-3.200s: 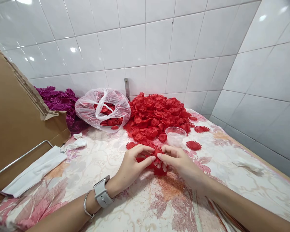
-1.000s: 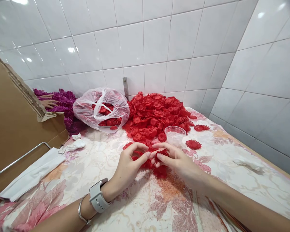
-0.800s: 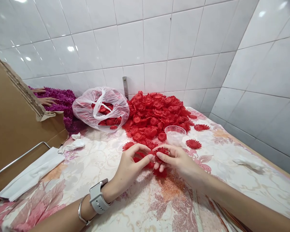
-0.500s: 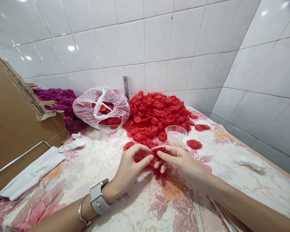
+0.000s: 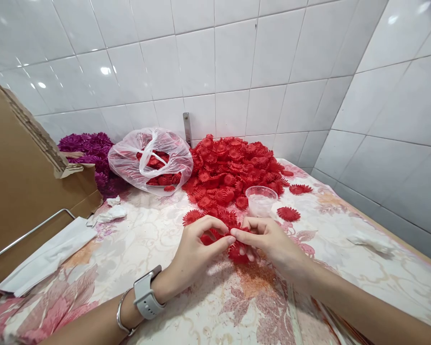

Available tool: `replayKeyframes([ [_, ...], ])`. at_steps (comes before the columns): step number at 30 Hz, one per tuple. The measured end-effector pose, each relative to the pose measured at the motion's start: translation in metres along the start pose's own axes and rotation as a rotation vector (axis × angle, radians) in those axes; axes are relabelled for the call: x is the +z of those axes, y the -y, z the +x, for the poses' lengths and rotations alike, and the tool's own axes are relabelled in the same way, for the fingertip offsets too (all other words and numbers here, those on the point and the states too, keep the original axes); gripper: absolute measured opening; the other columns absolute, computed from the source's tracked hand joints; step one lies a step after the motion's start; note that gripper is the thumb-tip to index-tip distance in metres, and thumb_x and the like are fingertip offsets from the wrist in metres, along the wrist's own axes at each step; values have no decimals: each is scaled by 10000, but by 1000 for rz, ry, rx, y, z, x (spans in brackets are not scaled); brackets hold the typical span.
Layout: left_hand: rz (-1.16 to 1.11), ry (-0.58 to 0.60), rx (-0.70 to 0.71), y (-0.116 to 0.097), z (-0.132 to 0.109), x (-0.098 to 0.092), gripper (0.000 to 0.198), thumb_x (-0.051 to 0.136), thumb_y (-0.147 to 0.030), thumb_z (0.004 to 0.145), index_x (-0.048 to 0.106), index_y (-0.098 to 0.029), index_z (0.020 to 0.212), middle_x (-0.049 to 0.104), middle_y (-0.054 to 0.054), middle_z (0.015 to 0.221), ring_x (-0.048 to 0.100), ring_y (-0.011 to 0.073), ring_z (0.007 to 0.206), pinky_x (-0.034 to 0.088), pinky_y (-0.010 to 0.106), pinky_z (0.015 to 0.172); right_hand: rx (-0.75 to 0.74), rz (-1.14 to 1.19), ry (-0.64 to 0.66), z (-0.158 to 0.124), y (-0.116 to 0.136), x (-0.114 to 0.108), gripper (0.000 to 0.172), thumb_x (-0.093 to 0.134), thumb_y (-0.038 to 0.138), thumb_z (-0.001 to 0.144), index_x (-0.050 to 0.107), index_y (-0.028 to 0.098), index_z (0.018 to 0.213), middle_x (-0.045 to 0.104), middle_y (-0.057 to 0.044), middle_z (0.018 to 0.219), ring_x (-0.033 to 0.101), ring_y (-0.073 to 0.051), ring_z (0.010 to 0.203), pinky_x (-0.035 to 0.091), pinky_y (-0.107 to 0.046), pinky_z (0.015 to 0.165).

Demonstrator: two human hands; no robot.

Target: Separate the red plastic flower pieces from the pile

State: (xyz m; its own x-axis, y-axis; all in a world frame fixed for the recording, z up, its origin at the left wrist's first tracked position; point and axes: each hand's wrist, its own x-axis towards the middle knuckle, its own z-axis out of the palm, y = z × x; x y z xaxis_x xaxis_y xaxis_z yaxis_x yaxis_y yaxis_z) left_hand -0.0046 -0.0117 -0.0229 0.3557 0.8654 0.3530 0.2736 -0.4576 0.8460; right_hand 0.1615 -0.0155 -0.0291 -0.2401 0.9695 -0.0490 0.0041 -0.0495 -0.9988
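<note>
Pinching a red artificial flower [image 5: 244, 229] at the centre of the dial, over the bench [image 5: 147, 239], with the right hand [image 5: 271, 238], holding it in a closed grip between thumb and forefinger. Meeting it there with the left hand [image 5: 199, 239], with thumb and forefinger nearly together, but cannot tell whether pinching petals or only touching. Would judge this flower as partway through handling, with plenty more lying loose in the red flower heap [image 5: 233, 167] at 12 o'clock, spilling down toward the fingers. Cannot sort worked from unworked there, nor inside the translucent plastic bag [image 5: 122, 163] at 11. Can count two stray red flowers [image 5: 288, 213] at 2 o'clock, apart from the heap. Find a clear plastic cup [image 5: 258, 209] at 1, touching or just beside the heap. See a purple flower heap [image 5: 89, 143] at 10, with another person's hand [image 5: 72, 154] there, partly hidden by the cardboard [image 5: 32, 139]. Would expect least room from 12 to 1, between heap and cup, with the tiled wall [image 5: 233, 62] behind. Reach the bench's right edge at 3, alongside tiles; cannot see any near edge at 6. Would judge room for sideways moves easiest toward 4 and 8.
</note>
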Motion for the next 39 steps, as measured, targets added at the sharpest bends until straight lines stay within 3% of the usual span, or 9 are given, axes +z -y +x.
replayKeyframes([
  [6, -131, 49, -72, 2, 0, 1, 116, 604, -267, 756, 581, -171, 818, 623, 6, 777, 579, 130, 705, 455, 230, 645, -26, -2, 42, 0, 1, 1, 364, 660, 447, 685, 455, 175, 557, 518, 46, 437, 410, -49, 355, 254, -175, 354],
  [11, -73, -31, -17, 7, 2, 0, 27, 574, -173, 764, 595, -175, 782, 611, 9, 808, 569, 136, 758, 445, 240, 698, -6, 70, 77, 0, 4, 1, 324, 582, 493, 742, 545, 175, 689, 536, 33, 556, 499, -79, 478, 305, -170, 386],
  [16, 33, 10, 155, 7, 1, -1, 114, 512, -81, 776, 562, -177, 741, 597, 27, 838, 567, 141, 794, 447, 250, 722, -20, 162, 77, 0, 3, 1, 257, 650, 402, 709, 545, 169, 681, 515, 53, 589, 447, -50, 441, 360, -192, 442],
  [21, 302, 7, 399, 5, -4, -3, 245, 386, -58, 824, 582, -203, 801, 608, 57, 904, 569, 139, 792, 458, 247, 682, 28, 156, 121, 1, 7, -4, 214, 703, 330, 658, 581, 177, 743, 534, 51, 635, 473, -57, 470, 409, -208, 472],
  [24, 443, 3, 519, 6, -6, -6, 297, 357, -49, 831, 593, -227, 865, 606, 57, 962, 568, 142, 847, 456, 236, 698, 108, 156, 242, 0, 10, -8, 146, 700, 260, 660, 608, 180, 741, 541, 41, 651, 498, -66, 508, 417, -200, 476],
  [27, 489, -3, 542, 8, -6, -7, 307, 346, -48, 829, 588, -231, 881, 600, 60, 989, 567, 150, 873, 455, 241, 713, 159, 248, 313, -2, 10, -8, 107, 685, 221, 664, 588, 176, 677, 550, 36, 620, 536, -87, 539, 426, -205, 495],
  [33, 401, -36, 433, 7, -2, -3, 260, 345, -13, 802, 506, -213, 844, 543, 59, 977, 557, 135, 879, 456, 236, 745, 88, 456, 133, -2, 11, 2, 155, 676, 236, 654, 540, 171, 622, 586, 16, 643, 579, -125, 623, 480, -270, 620],
  [39, 395, -7, 415, 10, -2, -1, 277, 341, 20, 775, 467, -213, 856, 521, 69, 1016, 529, 158, 940, 439, 281, 800, -43, 420, -45, -4, 7, 8, 126, 629, 273, 718, 555, 176, 686, 595, -8, 721, 568, -143, 692, 471, -268, 653],
])
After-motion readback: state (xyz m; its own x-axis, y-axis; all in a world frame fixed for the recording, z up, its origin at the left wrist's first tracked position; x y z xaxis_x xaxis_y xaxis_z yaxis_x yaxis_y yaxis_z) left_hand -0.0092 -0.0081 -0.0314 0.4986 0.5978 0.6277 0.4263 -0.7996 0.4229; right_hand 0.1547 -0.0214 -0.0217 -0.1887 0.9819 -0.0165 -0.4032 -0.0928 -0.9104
